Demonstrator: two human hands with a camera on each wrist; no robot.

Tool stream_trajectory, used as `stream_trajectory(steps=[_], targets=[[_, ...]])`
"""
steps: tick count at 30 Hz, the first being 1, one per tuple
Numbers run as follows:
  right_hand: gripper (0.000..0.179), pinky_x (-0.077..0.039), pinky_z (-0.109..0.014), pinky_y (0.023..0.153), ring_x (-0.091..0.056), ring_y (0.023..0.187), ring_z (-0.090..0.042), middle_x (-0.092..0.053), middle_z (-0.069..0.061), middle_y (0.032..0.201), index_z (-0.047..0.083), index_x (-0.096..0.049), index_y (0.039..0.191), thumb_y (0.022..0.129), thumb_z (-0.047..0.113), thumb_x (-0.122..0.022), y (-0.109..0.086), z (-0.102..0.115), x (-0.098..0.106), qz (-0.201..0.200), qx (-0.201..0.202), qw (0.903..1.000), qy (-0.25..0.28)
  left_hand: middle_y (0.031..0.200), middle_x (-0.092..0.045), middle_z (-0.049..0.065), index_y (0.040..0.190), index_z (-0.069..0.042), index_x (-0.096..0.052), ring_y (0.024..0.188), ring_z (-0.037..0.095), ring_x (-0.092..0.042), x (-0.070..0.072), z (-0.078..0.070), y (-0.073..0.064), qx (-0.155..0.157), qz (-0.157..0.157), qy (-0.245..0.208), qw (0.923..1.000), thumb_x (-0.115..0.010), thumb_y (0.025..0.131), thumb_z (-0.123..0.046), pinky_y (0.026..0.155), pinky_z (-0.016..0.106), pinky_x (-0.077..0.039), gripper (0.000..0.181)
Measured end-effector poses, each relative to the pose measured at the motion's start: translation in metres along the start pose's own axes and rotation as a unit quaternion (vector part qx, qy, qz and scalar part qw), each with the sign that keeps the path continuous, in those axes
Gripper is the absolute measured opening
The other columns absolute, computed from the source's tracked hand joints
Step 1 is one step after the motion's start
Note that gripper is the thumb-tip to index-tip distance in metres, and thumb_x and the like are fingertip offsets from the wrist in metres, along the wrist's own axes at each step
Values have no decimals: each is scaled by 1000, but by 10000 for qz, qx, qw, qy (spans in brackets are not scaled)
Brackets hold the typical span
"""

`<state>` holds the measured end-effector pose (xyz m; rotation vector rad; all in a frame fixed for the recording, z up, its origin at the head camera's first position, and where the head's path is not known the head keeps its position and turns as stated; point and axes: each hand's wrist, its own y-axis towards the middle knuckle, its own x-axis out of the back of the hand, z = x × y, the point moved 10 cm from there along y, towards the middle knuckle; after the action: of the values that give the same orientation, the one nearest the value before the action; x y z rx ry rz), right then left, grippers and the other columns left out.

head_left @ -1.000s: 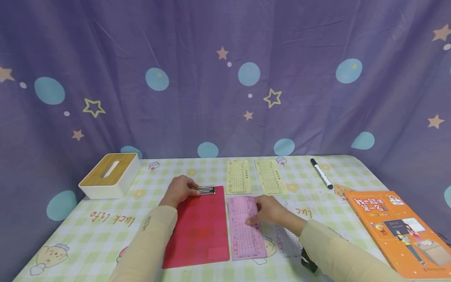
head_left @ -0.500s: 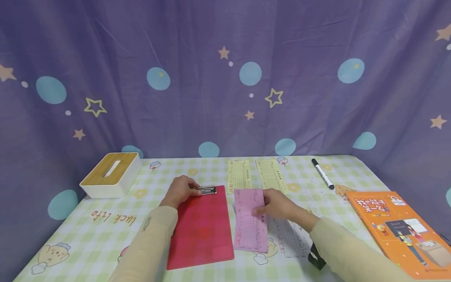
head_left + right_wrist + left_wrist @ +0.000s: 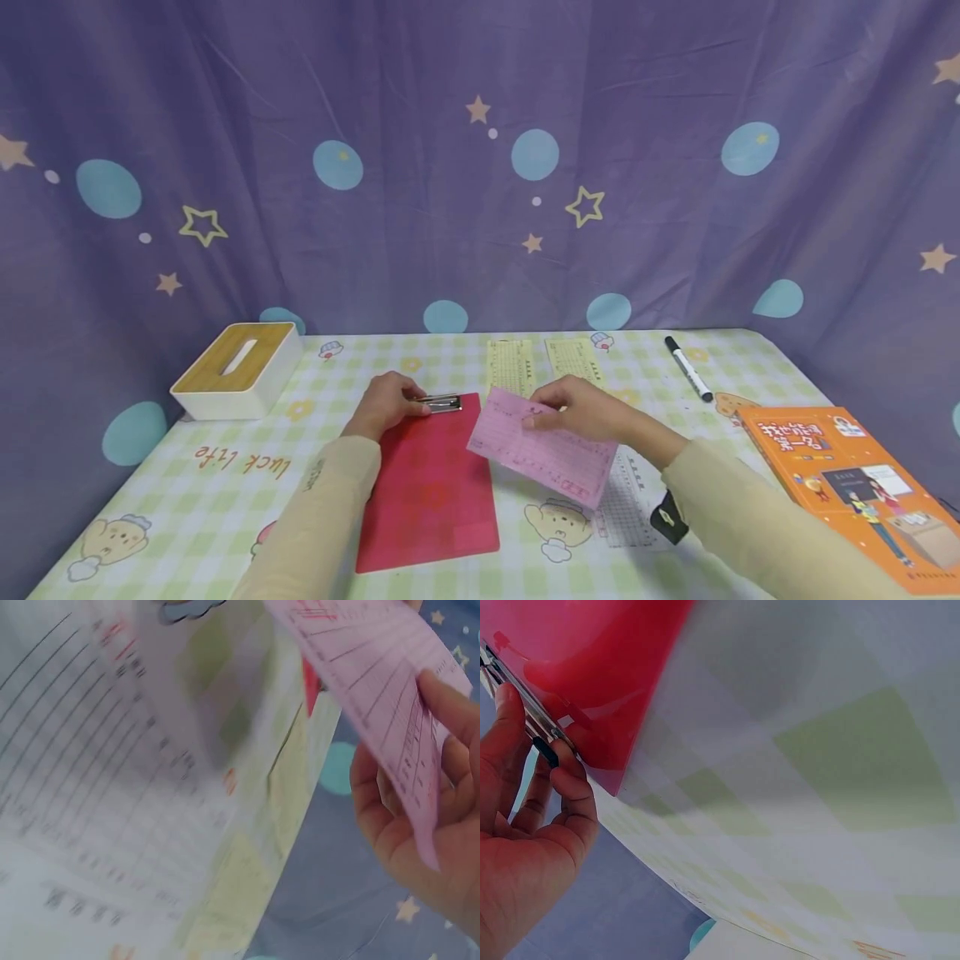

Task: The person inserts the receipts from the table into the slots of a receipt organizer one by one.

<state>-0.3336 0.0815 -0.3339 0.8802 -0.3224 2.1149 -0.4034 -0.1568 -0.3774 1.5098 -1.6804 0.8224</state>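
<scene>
A red clipboard (image 3: 427,492) lies on the table with a metal clip (image 3: 444,404) at its far end. My left hand (image 3: 386,404) grips that clip; in the left wrist view, thumb and fingers pinch its metal bar (image 3: 529,701). Right of the board, my right hand (image 3: 585,408) holds a pink printed form (image 3: 536,450) above the table, tilted sideways. The right wrist view shows the thumb on the near face of the pink form (image 3: 375,682) and fingers behind it. Below it lies a white printed form (image 3: 630,508), partly covered.
Two yellow forms, one left (image 3: 510,362) and one right (image 3: 573,358), lie at the back. A marker (image 3: 688,368) and an orange book (image 3: 855,492) are on the right. A tissue box (image 3: 240,371) stands back left. A black object (image 3: 667,518) sits by the right forearm.
My right hand has lifted the pink form off the table beside the clipboard and turned it from lengthwise to slanting sideways, moving right. The left hand stays on the clip.
</scene>
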Motion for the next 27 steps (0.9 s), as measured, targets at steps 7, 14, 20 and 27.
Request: stream_trajectory(steps=[7, 14, 20, 27], targets=[[16, -40, -22, 68, -52, 70, -5, -59, 11, 70, 15, -71, 78, 92, 19, -77, 14, 26, -27, 659, 266, 9970, -300, 99, -73, 11, 107, 1, -77, 93, 26, -61, -3, 2, -1, 302, 138, -83, 9994, -82, 85, -8, 95, 43, -50, 24], [18, -35, -19, 61, -48, 65, -2, -57, 11, 61, 16, -74, 72, 87, 21, -83, 30, 46, -59, 1106, 279, 9931, -280, 99, -73, 11, 107, 1, -78, 95, 26, -61, -3, 3, 1, 293, 144, -119, 9994, -83, 85, -9, 95, 43, -50, 25], [17, -34, -19, 59, -46, 64, -2, -56, 11, 58, 17, -75, 72, 85, 22, -85, 42, 60, -89, 1320, 395, 9901, -257, 96, -74, 10, 105, 0, -78, 91, 25, -61, -3, 6, 4, 255, 119, -133, 9995, -84, 83, -9, 93, 43, -50, 24], [24, -32, -18, 56, -42, 57, -1, -52, 13, 54, 18, -70, 67, 85, 23, -85, 55, 66, -110, 1201, 458, 9903, -533, 98, -75, 11, 105, 1, -78, 92, 25, -62, -3, 4, 1, 269, 78, -108, 9995, -84, 84, -10, 94, 43, -50, 24]])
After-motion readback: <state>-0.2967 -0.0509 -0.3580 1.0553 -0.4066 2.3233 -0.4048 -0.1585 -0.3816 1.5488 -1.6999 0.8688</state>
